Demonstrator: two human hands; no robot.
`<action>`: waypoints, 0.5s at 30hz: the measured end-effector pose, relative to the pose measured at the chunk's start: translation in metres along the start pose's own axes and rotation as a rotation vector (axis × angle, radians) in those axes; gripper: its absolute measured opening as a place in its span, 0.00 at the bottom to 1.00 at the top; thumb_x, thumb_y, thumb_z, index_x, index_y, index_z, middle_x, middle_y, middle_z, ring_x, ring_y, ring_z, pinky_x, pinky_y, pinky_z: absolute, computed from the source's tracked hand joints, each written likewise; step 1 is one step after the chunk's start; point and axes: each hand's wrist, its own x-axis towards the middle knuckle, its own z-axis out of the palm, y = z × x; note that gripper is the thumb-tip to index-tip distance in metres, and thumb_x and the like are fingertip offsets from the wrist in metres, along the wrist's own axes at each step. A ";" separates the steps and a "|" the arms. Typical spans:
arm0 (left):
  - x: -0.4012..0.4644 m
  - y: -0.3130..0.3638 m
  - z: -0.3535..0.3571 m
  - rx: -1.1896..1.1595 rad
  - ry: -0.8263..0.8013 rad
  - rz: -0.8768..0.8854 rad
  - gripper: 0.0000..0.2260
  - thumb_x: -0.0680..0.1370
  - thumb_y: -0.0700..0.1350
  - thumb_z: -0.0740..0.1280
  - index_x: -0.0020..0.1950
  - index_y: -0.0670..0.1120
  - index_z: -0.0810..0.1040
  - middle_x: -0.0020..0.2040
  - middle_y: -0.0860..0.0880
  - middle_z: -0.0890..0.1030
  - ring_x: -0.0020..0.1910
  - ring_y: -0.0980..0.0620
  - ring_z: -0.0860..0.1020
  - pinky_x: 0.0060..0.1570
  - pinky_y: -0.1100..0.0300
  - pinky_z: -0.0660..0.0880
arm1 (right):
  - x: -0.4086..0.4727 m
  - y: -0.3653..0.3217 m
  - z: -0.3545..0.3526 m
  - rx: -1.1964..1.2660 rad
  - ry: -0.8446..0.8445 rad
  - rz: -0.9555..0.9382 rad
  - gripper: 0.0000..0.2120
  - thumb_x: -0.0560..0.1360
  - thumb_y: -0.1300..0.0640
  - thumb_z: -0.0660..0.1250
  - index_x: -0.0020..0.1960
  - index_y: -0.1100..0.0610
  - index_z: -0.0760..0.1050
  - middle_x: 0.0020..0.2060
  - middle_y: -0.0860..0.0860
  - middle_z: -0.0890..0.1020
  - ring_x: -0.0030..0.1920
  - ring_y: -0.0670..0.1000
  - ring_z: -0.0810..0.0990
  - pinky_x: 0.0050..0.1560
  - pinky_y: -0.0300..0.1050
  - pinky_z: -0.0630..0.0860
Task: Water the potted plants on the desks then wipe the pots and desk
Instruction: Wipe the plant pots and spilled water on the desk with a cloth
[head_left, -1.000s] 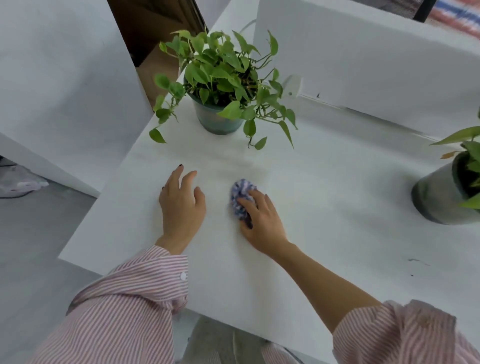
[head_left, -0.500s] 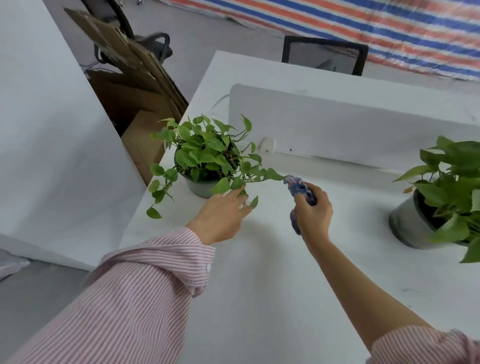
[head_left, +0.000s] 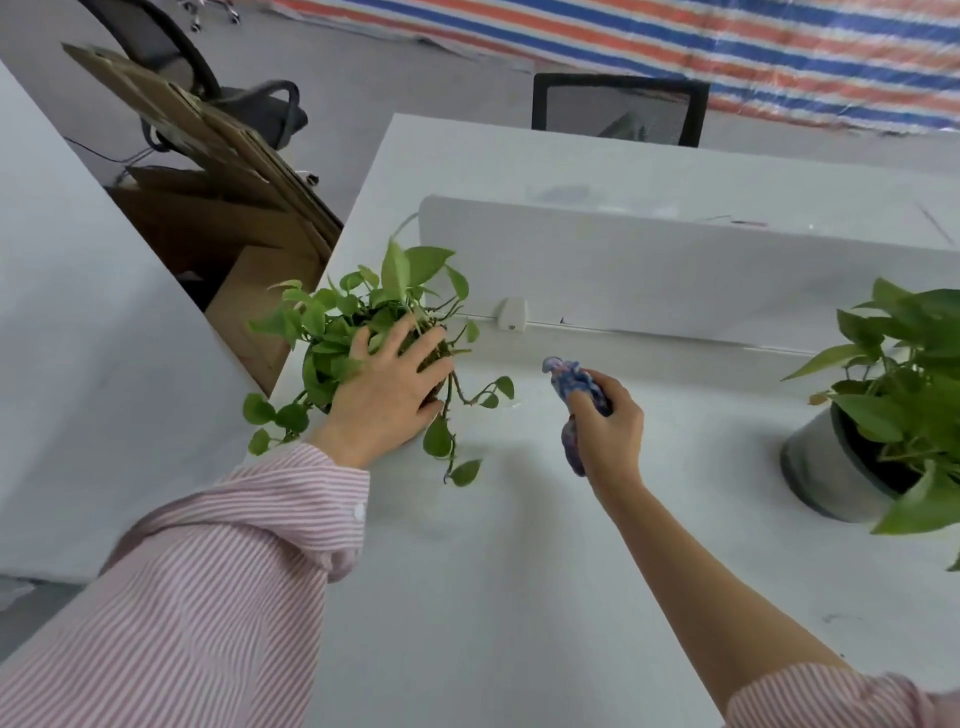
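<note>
The small potted plant (head_left: 363, 332) sits at the far left corner of the counter (head_left: 519, 571), right by the edge, and its pot is almost wholly hidden. The left hand (head_left: 387, 387) is laid over it, fingers spread and wrapped across the leaves and rim, a steadying grip, by my reading, so the pot stays put or can be turned for wiping. Vines trail from under the palm onto the white top.

Just beside it, to the right, the right hand (head_left: 605, 426) is clenched round a bunched blue patterned cloth (head_left: 571, 379), lifted off the surface, 1 end sticking up, another hanging below the fist. It looks poised to go at the pot's side.

Well apart on the right stands the 2nd potted plant (head_left: 883, 415) in a grey pot, untouched. Behind both runs a white divider panel (head_left: 675, 270); beyond it, a black chair (head_left: 618, 106), cardboard (head_left: 218, 156) and a striped tarp (head_left: 675, 47).
</note>
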 end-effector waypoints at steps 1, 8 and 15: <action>-0.001 -0.002 0.005 -0.068 0.059 -0.023 0.19 0.70 0.54 0.71 0.58 0.49 0.77 0.65 0.46 0.74 0.65 0.40 0.70 0.54 0.40 0.70 | 0.004 0.001 0.002 0.017 -0.012 0.008 0.12 0.72 0.59 0.61 0.54 0.53 0.77 0.31 0.58 0.76 0.17 0.46 0.69 0.23 0.35 0.64; -0.007 -0.012 0.015 -0.369 0.243 -0.051 0.16 0.73 0.50 0.59 0.55 0.45 0.77 0.59 0.47 0.77 0.60 0.47 0.74 0.46 0.47 0.79 | 0.014 0.006 0.021 0.097 -0.114 -0.037 0.09 0.75 0.61 0.62 0.53 0.56 0.76 0.28 0.54 0.75 0.16 0.46 0.69 0.20 0.36 0.64; -0.012 -0.019 0.016 -0.275 0.259 -0.003 0.17 0.72 0.50 0.61 0.59 0.45 0.76 0.60 0.49 0.78 0.59 0.48 0.76 0.56 0.48 0.69 | -0.007 0.008 0.057 -0.287 -0.122 -0.869 0.16 0.66 0.62 0.62 0.51 0.61 0.80 0.51 0.57 0.79 0.50 0.54 0.77 0.49 0.45 0.74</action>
